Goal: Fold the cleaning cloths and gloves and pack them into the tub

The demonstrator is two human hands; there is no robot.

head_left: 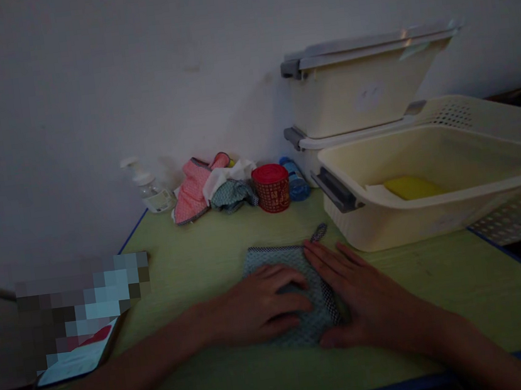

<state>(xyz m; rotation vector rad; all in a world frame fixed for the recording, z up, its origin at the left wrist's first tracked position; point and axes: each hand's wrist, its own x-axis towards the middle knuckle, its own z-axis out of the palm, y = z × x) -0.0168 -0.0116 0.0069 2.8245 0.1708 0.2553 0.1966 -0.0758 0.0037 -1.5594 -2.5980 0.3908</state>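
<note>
A blue-green textured cloth with a dark checked border and a small hanging loop lies flat on the green table. On its middle rests my left hand, with its fingers spread and slightly bent. My right hand lies over the cloth's right edge, fingers stretched out toward the corner with the loop and thumb near the lower edge. Both palms face down, and part of the cloth is hidden under them.
An open cream bin holding something yellow stands right, before stacked lidded boxes. Along the wall are a pump bottle, crumpled cloths, a red roll and a blue roll. A phone-like screen lies left.
</note>
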